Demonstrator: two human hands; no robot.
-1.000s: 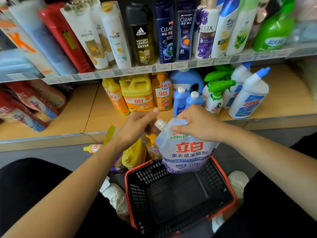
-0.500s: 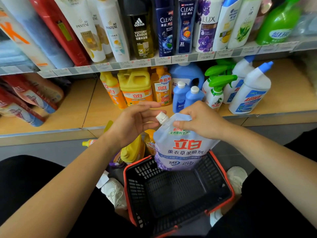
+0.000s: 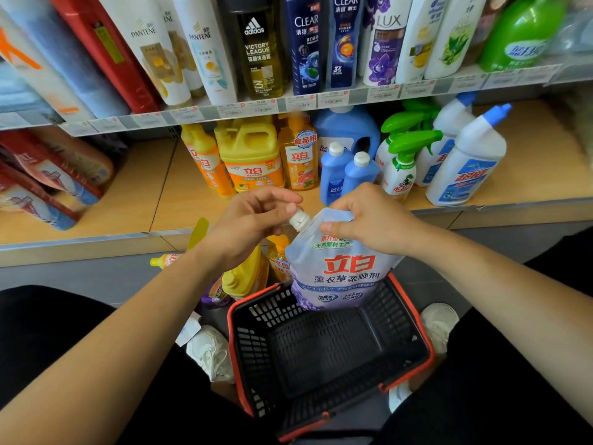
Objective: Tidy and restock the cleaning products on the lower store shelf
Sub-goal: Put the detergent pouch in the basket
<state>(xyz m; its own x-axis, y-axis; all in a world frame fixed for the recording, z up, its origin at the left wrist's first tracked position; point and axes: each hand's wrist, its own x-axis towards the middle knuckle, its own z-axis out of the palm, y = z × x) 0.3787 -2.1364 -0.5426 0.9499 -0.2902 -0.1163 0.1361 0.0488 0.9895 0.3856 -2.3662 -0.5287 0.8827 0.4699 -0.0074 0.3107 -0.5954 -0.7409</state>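
The step in hand seems to be the checking of one product before it goes on the shelf. The right hand point(image 3: 372, 220) has its fingers curled around the top edge of a soft refill pouch point(image 3: 343, 274) and holds it upright. The lower part of the pouch hangs at the far wall of the black basket point(image 3: 414, 319), and I cannot tell if it touches the rim. The left hand point(image 3: 250, 223) comes from 9 o'clock, half closed. Its fingertips point(image 3: 290, 207) pinch the white cap point(image 3: 298, 219) at the pouch's corner, as far as I can see.

The lower shelf point(image 3: 144, 194) lies at 12 o'clock from the pouch. On it, a yellow jug point(image 3: 250, 155) stands at 11 o'clock, two small blue bottles point(image 3: 346, 171) at 12 o'clock just behind the hands, and green spray bottles point(image 3: 401, 162) at 1 o'clock. More yellow bottles point(image 3: 247, 274) lie on the floor at 9 o'clock from the basket.

I judge that the restocking is not finished, because the pouch and the floor bottles are not yet on the shelf. The next move probably calls for making the cap tight and then lifting the pouch forward to a bare part of the shelf. The pouch is soft, so it will need support to stand.
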